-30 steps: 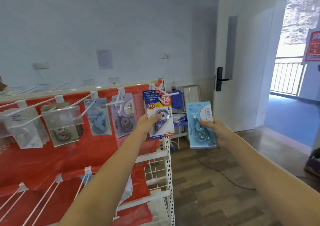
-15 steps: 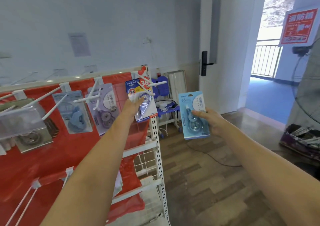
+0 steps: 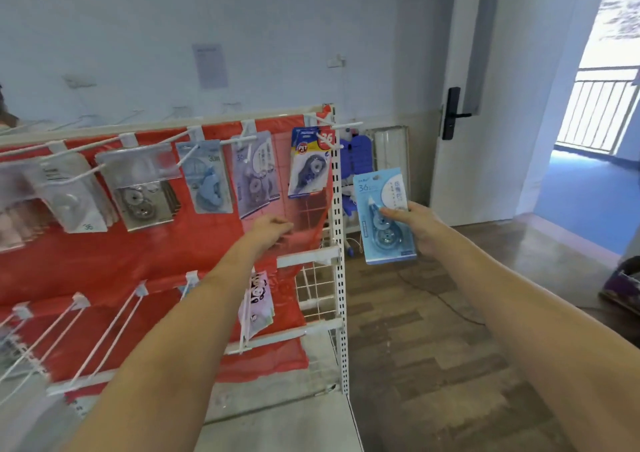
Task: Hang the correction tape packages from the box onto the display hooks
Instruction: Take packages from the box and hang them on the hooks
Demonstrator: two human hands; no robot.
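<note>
Holding the light blue package (image 3: 386, 214) in my right hand (image 3: 415, 224), I have my thumb across its front and my other fingers behind it. It stands almost straight up, out in the air just to the right of the display rack (image 3: 337, 278). It is not on any hook yet.

My left hand (image 3: 272, 226) is empty. It hangs in front of the red sheet (image 3: 121, 261), below the dark blue package (image 3: 308, 165). The fingers look loosely bent, but the picture is blurry there, so I cannot tell for sure. The dark blue package hangs on a hook (image 3: 346, 125) at the right end of the top row, and nobody is touching it.

I think the next job is to hang the light blue one. To do it well, I should find the little hole at the top of the card. Then I should line that hole up with the tip of a hook and slide the card back. My thumb sits in the middle of the card, so the top is free. That is good.

I should go slowly. The hooks stick out toward me and could poke or bend the card. I cannot see the box from here.
</note>
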